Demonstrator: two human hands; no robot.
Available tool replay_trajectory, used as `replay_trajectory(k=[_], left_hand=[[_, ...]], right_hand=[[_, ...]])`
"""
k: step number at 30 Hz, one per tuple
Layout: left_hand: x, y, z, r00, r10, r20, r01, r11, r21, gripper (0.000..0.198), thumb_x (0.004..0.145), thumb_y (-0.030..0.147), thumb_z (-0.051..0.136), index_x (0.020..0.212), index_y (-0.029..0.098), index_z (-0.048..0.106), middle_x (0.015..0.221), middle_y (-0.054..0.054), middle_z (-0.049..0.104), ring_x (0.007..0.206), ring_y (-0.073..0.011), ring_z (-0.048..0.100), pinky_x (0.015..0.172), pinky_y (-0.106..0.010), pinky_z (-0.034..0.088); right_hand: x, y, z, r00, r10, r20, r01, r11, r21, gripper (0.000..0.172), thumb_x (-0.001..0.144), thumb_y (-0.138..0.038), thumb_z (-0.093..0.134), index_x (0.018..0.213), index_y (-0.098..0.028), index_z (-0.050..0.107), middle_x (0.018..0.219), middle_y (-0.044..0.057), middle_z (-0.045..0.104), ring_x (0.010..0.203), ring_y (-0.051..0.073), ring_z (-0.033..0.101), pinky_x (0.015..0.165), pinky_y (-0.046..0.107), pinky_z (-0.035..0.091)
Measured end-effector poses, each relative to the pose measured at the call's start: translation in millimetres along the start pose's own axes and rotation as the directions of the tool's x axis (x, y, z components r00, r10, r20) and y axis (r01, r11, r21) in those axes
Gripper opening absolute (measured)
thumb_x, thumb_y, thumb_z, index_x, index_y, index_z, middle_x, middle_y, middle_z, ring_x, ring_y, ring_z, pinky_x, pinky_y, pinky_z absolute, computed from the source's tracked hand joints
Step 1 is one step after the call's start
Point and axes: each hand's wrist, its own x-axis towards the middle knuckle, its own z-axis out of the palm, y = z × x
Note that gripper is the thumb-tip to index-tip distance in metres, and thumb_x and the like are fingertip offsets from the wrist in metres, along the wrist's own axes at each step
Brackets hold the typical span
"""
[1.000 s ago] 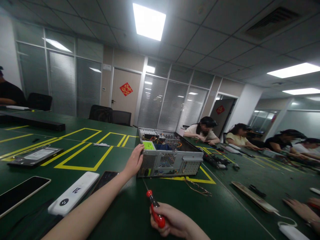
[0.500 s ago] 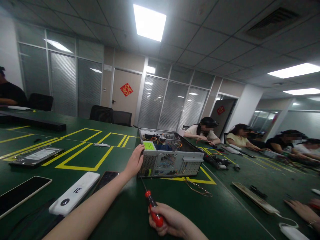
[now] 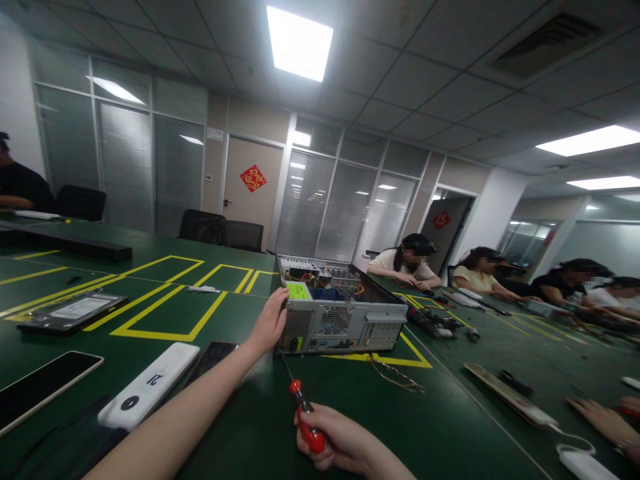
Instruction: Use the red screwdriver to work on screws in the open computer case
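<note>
An uncovered computer case [image 3: 345, 327] lies on the green table with its rear panel facing me; wires show inside it, and a bright green label [image 3: 299, 291] is near its left rear corner. Against that corner rests my left hand [image 3: 269, 323], fingers stretched out and touching the metal. My right hand [image 3: 330, 437] is wrapped round the red and black handle of a screwdriver [image 3: 303, 403]. Its thin shaft points up at the bottom left corner of the rear panel. Whether the tip touches a screw there, I cannot tell.
To the left lie a hard drive [image 3: 80, 312], a black-screened phone [image 3: 45, 387] and a white device marked 21 [image 3: 150, 385]. Right of the case are thin wires [image 3: 397, 375], black cables [image 3: 435, 323] and another phone [image 3: 507, 395]. Several people sit around; a co-worker's hand [image 3: 600, 420] is far right.
Almost nothing differs. The screwdriver and my right hand have shifted very slightly, while my left hand stays against the case.
</note>
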Motion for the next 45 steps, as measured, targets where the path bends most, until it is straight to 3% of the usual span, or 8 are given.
replay_trajectory(k=[6, 8, 12, 18, 27, 33, 40, 45], left_hand=[[0, 0, -0.1, 1.000, 0.008, -0.007, -0.008, 1.000, -0.003, 0.037, 0.091, 0.023, 0.031, 0.128, 0.020, 0.036, 0.135, -0.010, 0.041, 0.133, -0.0208, 0.030, 0.110, -0.046, 0.027], [0, 0, 0.0, 1.000, 0.014, -0.012, -0.014, 1.000, -0.002, 0.037, 0.091, 0.022, 0.031, 0.127, 0.020, 0.036, 0.134, -0.010, 0.041, 0.132, -0.0205, 0.030, 0.110, -0.046, 0.027], [0, -1, 0.3, 1.000, 0.027, -0.010, -0.027, 1.000, -0.002, 0.036, 0.091, 0.022, 0.031, 0.127, 0.020, 0.036, 0.133, -0.010, 0.042, 0.132, -0.0202, 0.031, 0.110, -0.045, 0.027], [0, -3, 1.2, 1.000, 0.027, -0.010, -0.027, 1.000, 0.005, 0.037, 0.091, 0.021, 0.031, 0.128, 0.020, 0.035, 0.135, -0.010, 0.041, 0.133, -0.0210, 0.030, 0.110, -0.047, 0.027], [-1, -3, 1.3, 1.000, 0.012, -0.001, -0.012, 1.000, 0.009, 0.037, 0.092, 0.022, 0.031, 0.128, 0.020, 0.035, 0.135, -0.010, 0.041, 0.133, -0.0211, 0.030, 0.111, -0.047, 0.026], [0, -1, 0.3, 1.000, 0.010, -0.012, -0.010, 1.000, 0.004, 0.037, 0.091, 0.023, 0.031, 0.128, 0.021, 0.036, 0.134, -0.010, 0.041, 0.133, -0.0210, 0.030, 0.110, -0.047, 0.027], [0, -1, 0.2, 1.000, 0.025, -0.012, -0.025, 1.000, 0.012, 0.037, 0.091, 0.022, 0.031, 0.128, 0.020, 0.035, 0.134, -0.010, 0.041, 0.132, -0.0207, 0.031, 0.110, -0.046, 0.027], [0, -1, 1.4, 1.000, 0.023, -0.016, -0.023, 1.000, 0.007, 0.037, 0.091, 0.021, 0.031, 0.128, 0.020, 0.035, 0.134, -0.010, 0.041, 0.132, -0.0204, 0.030, 0.110, -0.046, 0.027]], right_hand=[[10, 12, -8, 1.000, -0.016, -0.008, 0.017, 0.998, 0.052, 0.047, 0.073, -0.051, 0.057, 0.103, -0.019, 0.042, 0.069, -0.001, 0.061, 0.043, 0.009, 0.053, 0.041, 0.020, 0.026], [10, 13, -10, 0.999, -0.008, 0.048, 0.000, 0.987, 0.162, 0.048, 0.071, -0.041, 0.061, 0.108, -0.018, 0.042, 0.079, 0.002, 0.063, 0.053, 0.012, 0.060, 0.046, 0.021, 0.031], [6, 11, -9, 0.979, -0.027, 0.201, -0.033, 0.957, 0.287, 0.058, 0.058, -0.008, 0.061, 0.112, -0.020, 0.043, 0.107, 0.005, 0.061, 0.074, 0.013, 0.063, 0.061, 0.024, 0.037], [5, 11, 0, 0.974, -0.069, 0.216, 0.017, 0.972, 0.234, 0.065, 0.057, -0.006, 0.070, 0.114, -0.021, 0.043, 0.108, 0.007, 0.062, 0.092, 0.021, 0.063, 0.085, 0.039, 0.037], [12, 21, -1, 0.997, -0.072, 0.005, 0.068, 0.958, 0.278, 0.037, 0.067, -0.032, 0.072, 0.092, -0.014, 0.053, 0.076, 0.000, 0.059, 0.059, 0.010, 0.059, 0.059, 0.026, 0.036], [10, 18, 0, 0.991, -0.060, 0.119, 0.036, 0.982, 0.187, 0.035, 0.076, -0.041, 0.060, 0.100, -0.020, 0.045, 0.082, 0.001, 0.062, 0.036, 0.003, 0.039, 0.045, 0.022, 0.017], [11, 16, -2, 0.962, -0.027, 0.272, -0.035, 0.974, 0.223, 0.058, 0.059, -0.009, 0.065, 0.112, -0.021, 0.044, 0.093, 0.005, 0.065, 0.065, 0.012, 0.061, 0.060, 0.025, 0.032], [11, 20, 0, 0.965, -0.077, 0.251, 0.025, 0.979, 0.204, 0.055, 0.062, -0.016, 0.071, 0.111, -0.020, 0.045, 0.094, 0.005, 0.066, 0.073, 0.014, 0.064, 0.070, 0.028, 0.038]])
